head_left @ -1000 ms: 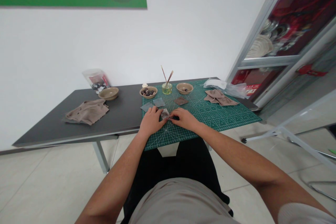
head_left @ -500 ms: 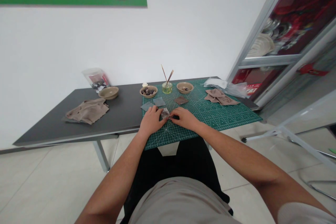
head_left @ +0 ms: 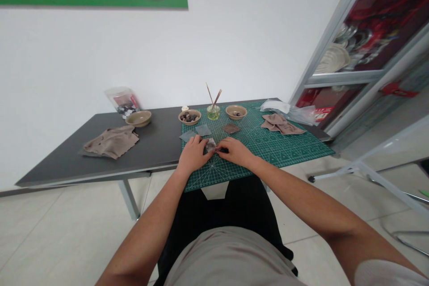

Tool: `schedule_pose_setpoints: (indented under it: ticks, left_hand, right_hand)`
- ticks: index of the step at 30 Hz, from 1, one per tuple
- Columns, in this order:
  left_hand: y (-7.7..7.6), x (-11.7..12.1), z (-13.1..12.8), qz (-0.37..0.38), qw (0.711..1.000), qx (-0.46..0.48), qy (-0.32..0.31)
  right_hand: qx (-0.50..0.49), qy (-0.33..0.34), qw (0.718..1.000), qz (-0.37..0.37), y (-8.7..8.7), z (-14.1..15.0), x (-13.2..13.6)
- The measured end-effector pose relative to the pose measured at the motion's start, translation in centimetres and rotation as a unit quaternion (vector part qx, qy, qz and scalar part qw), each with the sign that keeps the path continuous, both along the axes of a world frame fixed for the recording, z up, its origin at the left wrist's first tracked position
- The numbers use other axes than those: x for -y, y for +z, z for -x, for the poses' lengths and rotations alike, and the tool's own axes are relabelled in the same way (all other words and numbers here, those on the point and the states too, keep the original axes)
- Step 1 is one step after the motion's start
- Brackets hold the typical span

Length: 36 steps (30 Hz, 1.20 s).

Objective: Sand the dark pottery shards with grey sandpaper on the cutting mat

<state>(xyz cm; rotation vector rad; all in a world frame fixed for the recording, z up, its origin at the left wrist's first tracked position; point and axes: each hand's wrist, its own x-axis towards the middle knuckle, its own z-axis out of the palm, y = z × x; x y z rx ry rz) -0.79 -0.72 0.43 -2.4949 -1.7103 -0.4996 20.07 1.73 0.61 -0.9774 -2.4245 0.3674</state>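
At a dark grey folding table (head_left: pixel 134 152) against a white wall, a green self-healing cutting mat (head_left: pixel 284 152) covers the R end, w/ a crumpled taupe cloth (head_left: pixel 283 124) on it and a clear plastic bag (head_left: pixel 301 115) by its far corner. A second taupe cloth (head_left: pixel 110 142) lies on the tabletop to the L, near an unfilled-looking tan glazed bowl (head_left: pixel 138 118). Along the mat's far edge: a tan bowl of dark pebbles (head_left: pixel 189 117), a glass jar (head_left: pixel 213 112) of yellowish liquid holding thin sticks, and a tan bowl w/ a few pebbles (head_left: pixel 236 111). Nearer, two blue-grey squares (head_left: pixel 187 136) and a brown square (head_left: pixel 231 128) lie flat, prob. abrasive sheet, matte and gritty-looking.

Step in hand looks like close work on one rough grey-brown piece (head_left: pixel 211 145), stone or crumpled sheet, can't tell, sitting on the mat between the left hand (head_left: pixel 192 156) and right hand (head_left: pixel 234 152). Fingers of both curve in on it, not released; grip strength can't be told. Next move calls for a steady pinch, as the piece is small.
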Motion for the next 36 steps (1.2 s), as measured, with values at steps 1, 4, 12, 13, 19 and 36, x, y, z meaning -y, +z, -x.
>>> schedule_pose_setpoints:
  ticks: [1, 4, 12, 13, 19, 36]
  left_hand:
    - [0.0, 0.0, 0.0, -0.001, 1.000, -0.001, 0.000]
    - [0.0, 0.0, 0.0, -0.002, 1.000, -0.003, -0.002]
    - [-0.1, 0.0, 0.0, -0.005, 1.000, -0.005, -0.002]
    - [-0.1, 0.0, 0.0, -0.005, 1.000, -0.005, -0.001]
    - [0.1, 0.0, -0.1, 0.000, 1.000, -0.008, 0.004]
    - [0.6, 0.2, -0.4, 0.027, 0.999, -0.005, 0.038]
  right_hand:
    - [0.000, 0.000, 1.000, 0.000, 0.0, 0.0, 0.0]
    - [-0.002, 0.000, 1.000, -0.001, -0.1, 0.1, 0.0]
    - [-0.018, -0.007, 1.000, -0.003, -0.6, 0.0, -0.1]
    - [-0.017, -0.005, 1.000, -0.002, -0.6, 0.0, -0.2]
    - [-0.006, -0.010, 1.000, 0.001, -0.2, 0.4, -1.0]
    - [-0.020, -0.037, 0.999, 0.032, 1.1, 0.6, -1.2]
